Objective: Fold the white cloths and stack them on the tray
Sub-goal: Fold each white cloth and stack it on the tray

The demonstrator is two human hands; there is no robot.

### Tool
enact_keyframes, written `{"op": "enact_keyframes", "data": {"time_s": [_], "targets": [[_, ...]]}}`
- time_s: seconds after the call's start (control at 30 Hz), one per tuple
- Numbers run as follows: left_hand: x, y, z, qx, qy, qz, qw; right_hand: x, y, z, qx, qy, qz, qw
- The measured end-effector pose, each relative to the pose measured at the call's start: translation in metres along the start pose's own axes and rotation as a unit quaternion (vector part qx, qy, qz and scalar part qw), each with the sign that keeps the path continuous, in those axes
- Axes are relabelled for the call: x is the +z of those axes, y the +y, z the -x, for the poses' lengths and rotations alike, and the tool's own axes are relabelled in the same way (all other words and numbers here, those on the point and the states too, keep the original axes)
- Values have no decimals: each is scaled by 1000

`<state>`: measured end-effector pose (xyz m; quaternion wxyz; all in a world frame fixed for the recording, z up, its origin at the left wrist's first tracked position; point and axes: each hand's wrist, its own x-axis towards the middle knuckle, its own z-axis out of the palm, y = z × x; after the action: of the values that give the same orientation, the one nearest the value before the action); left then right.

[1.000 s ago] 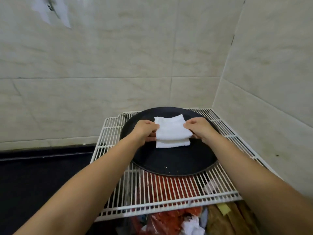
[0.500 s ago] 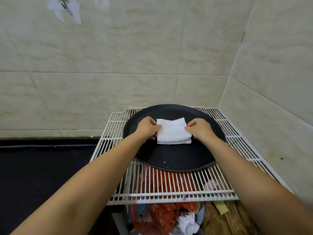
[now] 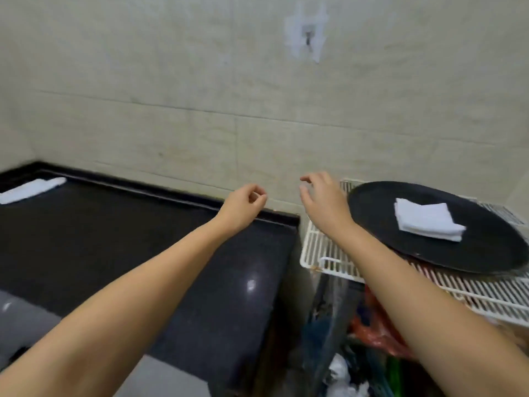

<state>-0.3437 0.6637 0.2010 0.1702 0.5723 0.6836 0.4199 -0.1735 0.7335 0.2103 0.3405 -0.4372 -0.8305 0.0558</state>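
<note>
Both hands hung in the air, grasping nothing: the left hand (image 3: 242, 206) had its fingers loosely curled above the black counter (image 3: 120, 253), the right hand (image 3: 322, 200) had its fingers relaxed and spread. Just right of the right hand, a stack of folded white cloths (image 3: 426, 222) lay on the round black tray (image 3: 486, 253), which sat on a white wire rack (image 3: 323, 253). Far left of the left hand, 1 rolled white cloth (image 3: 30, 189) lay at the counter's back edge.

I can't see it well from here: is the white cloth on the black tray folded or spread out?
Folded. The white cloth lies as a compact square on the black tray, with stacked layer edges showing along its near side.
</note>
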Motion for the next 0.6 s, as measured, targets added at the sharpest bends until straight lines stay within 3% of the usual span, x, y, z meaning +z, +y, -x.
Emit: {"op": "enact_keyframes", "data": {"time_s": [0.1,0.27,0.47,0.6], "targets": [[-86,-60,52,-25,43,-114,992,68,-89,17,-61,-21,-24,998],[-202,-158,143,-125,89,-212,965,171,-213,55,-146,-122,-39,981],[-274,-267,235,-256,118,-269,921,267,-310,93,-248,-223,-9,943],[-297,-321,263,-309,76,-292,902,322,-360,105,-278,-281,-6,918]]}}
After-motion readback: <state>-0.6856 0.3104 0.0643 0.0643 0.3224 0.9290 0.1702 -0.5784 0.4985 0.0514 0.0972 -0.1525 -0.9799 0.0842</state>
